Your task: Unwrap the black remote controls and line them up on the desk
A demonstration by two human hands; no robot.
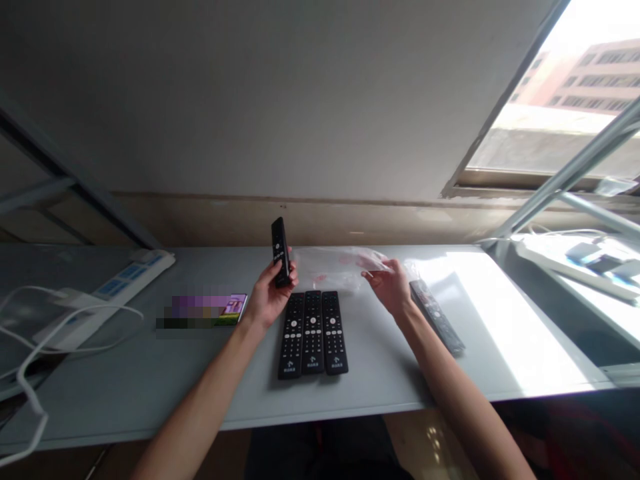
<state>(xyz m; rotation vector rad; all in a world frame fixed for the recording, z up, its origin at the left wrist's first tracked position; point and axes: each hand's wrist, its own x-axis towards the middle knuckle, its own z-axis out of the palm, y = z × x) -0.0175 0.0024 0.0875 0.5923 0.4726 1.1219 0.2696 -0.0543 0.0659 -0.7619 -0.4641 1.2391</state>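
My left hand [273,292] is closed around a black remote control [281,250], held upright above the table with its buttons toward me. Pinched in my right hand [390,285] is a clear plastic bag [340,263] with faint red print, which stretches left toward the held remote. Below and between my hands, three black remotes lie side by side: a left one [291,337], a middle one [313,333] and a right one [335,333]. Beside my right wrist lies another remote [436,317] in a clear plastic sleeve, partly hidden by my forearm.
A phone [233,310] with a lit, partly pixelated screen lies left on the grey table [380,390]. Farther left are a white power strip [120,287] and a loose white cable [30,380]. Metal frame bars [560,180] slant up at the sides. A window [565,107] is at right.
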